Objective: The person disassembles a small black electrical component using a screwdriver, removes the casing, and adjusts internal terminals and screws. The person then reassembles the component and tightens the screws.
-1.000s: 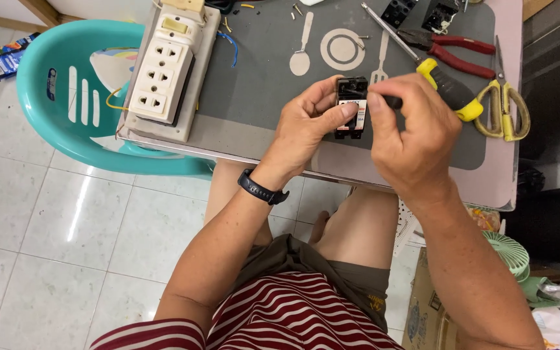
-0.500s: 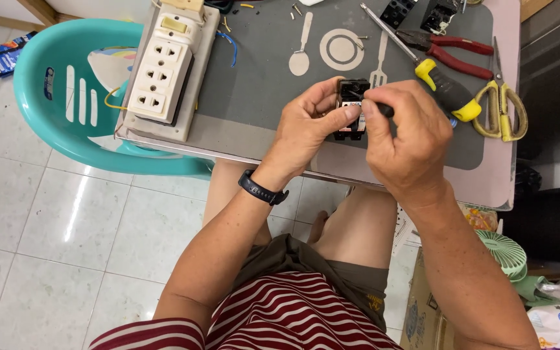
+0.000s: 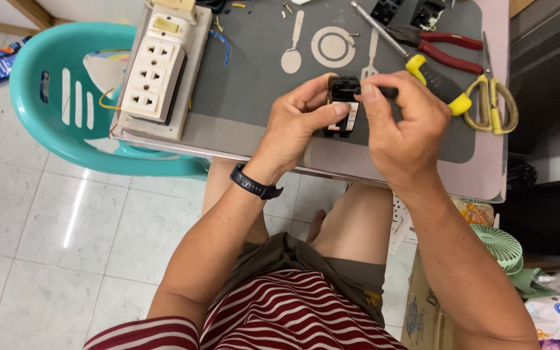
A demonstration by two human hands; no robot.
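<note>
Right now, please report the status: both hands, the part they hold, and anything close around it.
Left hand and right hand both gripping small black socket module above grey mat. Yellow-handled screwdriver lies beside right hand.

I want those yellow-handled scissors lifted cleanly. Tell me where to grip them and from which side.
Grip the scissors across both yellow loops, coming from above at the table's near right edge. They lie flat, loops toward the person, blades pointing away, apart from the red pliers; the right hand is nearest.

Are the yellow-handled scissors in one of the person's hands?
No: the yellow-handled scissors lie on the table to the right, while both hands hold a small black socket part.
</note>
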